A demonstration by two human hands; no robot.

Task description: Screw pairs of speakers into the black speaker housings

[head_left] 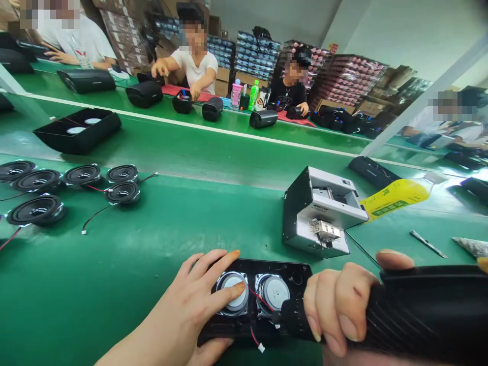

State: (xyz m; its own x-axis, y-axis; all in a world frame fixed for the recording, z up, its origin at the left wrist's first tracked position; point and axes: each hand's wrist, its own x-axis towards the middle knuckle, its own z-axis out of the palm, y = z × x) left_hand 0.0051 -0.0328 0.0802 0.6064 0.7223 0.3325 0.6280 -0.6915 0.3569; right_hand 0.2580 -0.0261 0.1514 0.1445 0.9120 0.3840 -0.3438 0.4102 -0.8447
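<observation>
A black speaker panel [284, 268] lies on the green mat at the near edge, with two round silver drivers [271, 292] set in it and a red wire across them. My left hand [194, 305] rests on the panel's left end, fingers spread over the left driver and thumb under the panel's near edge. My right hand [339, 302] is wrapped round the ribbed black body of an electric screwdriver [423, 310], whose tip end points at the right driver.
Several loose black speaker drivers [82, 175] with wires lie at the left. A grey screw feeder box [320, 211] stands just behind the panel, beside a yellow tube [396, 198]. A black tray [78, 129] sits on the belt. Other people work across the far line.
</observation>
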